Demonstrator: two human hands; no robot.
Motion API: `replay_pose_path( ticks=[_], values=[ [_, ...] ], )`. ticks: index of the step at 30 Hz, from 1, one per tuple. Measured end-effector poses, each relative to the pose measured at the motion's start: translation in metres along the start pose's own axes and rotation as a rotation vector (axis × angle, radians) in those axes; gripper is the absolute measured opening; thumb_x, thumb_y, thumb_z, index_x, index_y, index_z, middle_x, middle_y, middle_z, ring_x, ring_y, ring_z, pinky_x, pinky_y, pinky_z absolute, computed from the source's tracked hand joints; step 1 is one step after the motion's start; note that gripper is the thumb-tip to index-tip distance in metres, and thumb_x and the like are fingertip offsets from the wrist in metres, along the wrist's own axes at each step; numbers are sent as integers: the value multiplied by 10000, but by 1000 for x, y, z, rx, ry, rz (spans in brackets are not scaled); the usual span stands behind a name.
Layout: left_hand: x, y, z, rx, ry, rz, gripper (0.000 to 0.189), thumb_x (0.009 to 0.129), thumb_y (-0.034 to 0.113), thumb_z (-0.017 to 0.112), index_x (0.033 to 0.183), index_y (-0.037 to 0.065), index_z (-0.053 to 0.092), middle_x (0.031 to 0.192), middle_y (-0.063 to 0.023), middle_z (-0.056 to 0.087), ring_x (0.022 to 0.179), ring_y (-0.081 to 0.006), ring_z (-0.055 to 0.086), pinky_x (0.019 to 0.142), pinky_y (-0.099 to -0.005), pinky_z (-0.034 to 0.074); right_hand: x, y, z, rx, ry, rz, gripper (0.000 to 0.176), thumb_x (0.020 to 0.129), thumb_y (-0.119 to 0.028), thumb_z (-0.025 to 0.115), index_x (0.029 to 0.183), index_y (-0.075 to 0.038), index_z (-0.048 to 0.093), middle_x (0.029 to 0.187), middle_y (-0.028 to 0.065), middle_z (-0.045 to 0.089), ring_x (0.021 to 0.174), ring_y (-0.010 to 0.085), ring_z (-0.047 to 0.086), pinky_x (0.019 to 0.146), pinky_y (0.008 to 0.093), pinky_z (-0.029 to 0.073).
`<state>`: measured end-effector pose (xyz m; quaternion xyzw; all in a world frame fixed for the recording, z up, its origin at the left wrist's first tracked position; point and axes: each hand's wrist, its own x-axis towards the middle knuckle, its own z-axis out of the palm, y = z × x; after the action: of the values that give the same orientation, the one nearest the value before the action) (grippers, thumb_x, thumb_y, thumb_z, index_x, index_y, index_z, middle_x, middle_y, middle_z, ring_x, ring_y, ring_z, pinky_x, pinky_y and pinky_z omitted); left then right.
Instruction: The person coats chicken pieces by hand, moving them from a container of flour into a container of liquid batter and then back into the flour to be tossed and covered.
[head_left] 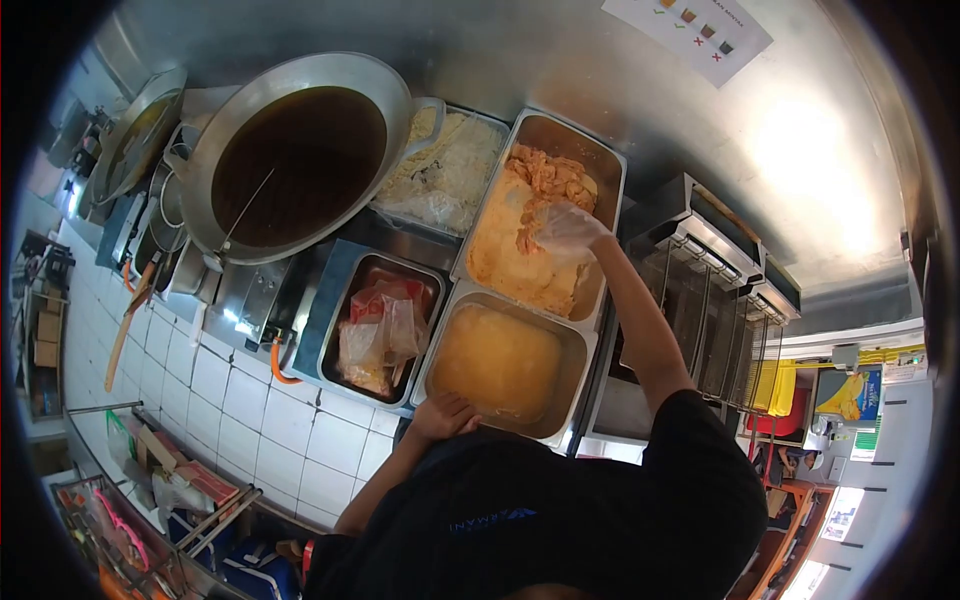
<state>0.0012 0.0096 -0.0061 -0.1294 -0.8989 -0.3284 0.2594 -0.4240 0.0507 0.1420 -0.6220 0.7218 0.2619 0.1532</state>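
My right hand, in a clear plastic glove, reaches into a deep metal tray of pale flour. Its bent fingers are closed around some reddish marinated raw meat, which looks like chicken. More of this meat lies heaped at the tray's far end. My bare left hand is curled at the near left corner of a second metal tray holding cloudy yellow liquid. What is under its fingers, if anything, is hidden.
A large wok of dark oil stands at left, with a thin metal-handled tool in it. Close by are a tray of pale crumbs and a smaller tray with plastic bags. Wire racks stand at right, against a steel wall.
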Motion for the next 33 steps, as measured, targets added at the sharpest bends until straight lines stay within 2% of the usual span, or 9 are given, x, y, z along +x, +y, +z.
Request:
replay_pose_path(
  ticks=[4, 7, 13, 14, 17, 20, 24, 30, 33],
  values=[
    [-3, 0, 2, 32, -16, -22, 194, 889, 209, 735, 739, 112, 659, 696, -34, 599, 675, -212, 631, 622, -352, 516, 49, 45, 29, 120, 181, 140, 397, 946, -399, 576, 1173, -120, 745, 1199, 124, 707, 1202, 311, 611, 1037, 435, 479],
    [-4, -3, 5, 36, -30, -31, 193, 892, 210, 738, 741, 114, 665, 695, -30, 600, 677, -211, 633, 625, -351, 516, 79, 79, 48, 280, 38, 171, 469, 948, -455, 560, 1189, -96, 741, 1229, 154, 694, 1176, 303, 621, 1017, 443, 485],
    [-1, -2, 1, 5, -34, -18, 186, 897, 199, 734, 747, 110, 670, 694, -33, 600, 678, -215, 633, 624, -355, 516, 70, 58, 100, 282, -429, 309, 354, 919, -300, 634, 1153, -52, 727, 1216, 171, 689, 990, 334, 686, 863, 431, 528],
    [0, -2, 0, 5, -34, -13, 185, 897, 198, 734, 748, 109, 671, 695, -34, 600, 679, -215, 634, 624, -357, 517, 54, 40, 112, 480, -314, 320, 364, 919, -278, 644, 1196, -51, 708, 1216, 166, 690, 959, 333, 694, 833, 422, 536],
    [3, -1, -3, -3, -26, -4, 183, 896, 196, 735, 751, 104, 671, 702, -38, 602, 679, -218, 634, 625, -361, 518, 62, 37, 208, 544, -221, 136, 452, 910, -268, 667, 1328, -94, 652, 1260, 160, 681, 1014, 320, 689, 866, 414, 542],
    [3, 1, -4, -3, -36, -4, 182, 895, 192, 733, 752, 99, 669, 709, -42, 604, 681, -221, 634, 625, -361, 519, 34, 17, 185, 618, -314, 238, 506, 920, -288, 650, 1411, -171, 618, 1303, 139, 672, 1144, 297, 648, 965, 430, 517],
    [3, -1, -4, -13, -40, 16, 184, 893, 186, 728, 750, 92, 661, 711, -48, 601, 685, -226, 634, 627, -363, 521, 25, 23, 180, 311, -336, 0, 470, 956, -339, 591, 1416, -251, 631, 1373, 76, 647, 1266, 269, 580, 1050, 460, 467],
    [2, 0, -4, -7, -55, 10, 185, 887, 195, 727, 749, 93, 658, 723, -50, 609, 692, -228, 634, 637, -369, 525, 16, 31, 165, 205, -324, 143, 424, 1002, -331, 538, 1401, -234, 640, 1340, 58, 662, 1211, 277, 616, 1013, 437, 494],
    [2, 2, -5, 2, -60, -8, 196, 892, 206, 721, 746, 95, 654, 731, -52, 613, 701, -229, 636, 647, -370, 526, -2, 19, 167, 29, -59, 75, 380, 994, -233, 553, 1358, -214, 660, 1257, 78, 688, 1141, 278, 648, 941, 417, 533]
  ],
)
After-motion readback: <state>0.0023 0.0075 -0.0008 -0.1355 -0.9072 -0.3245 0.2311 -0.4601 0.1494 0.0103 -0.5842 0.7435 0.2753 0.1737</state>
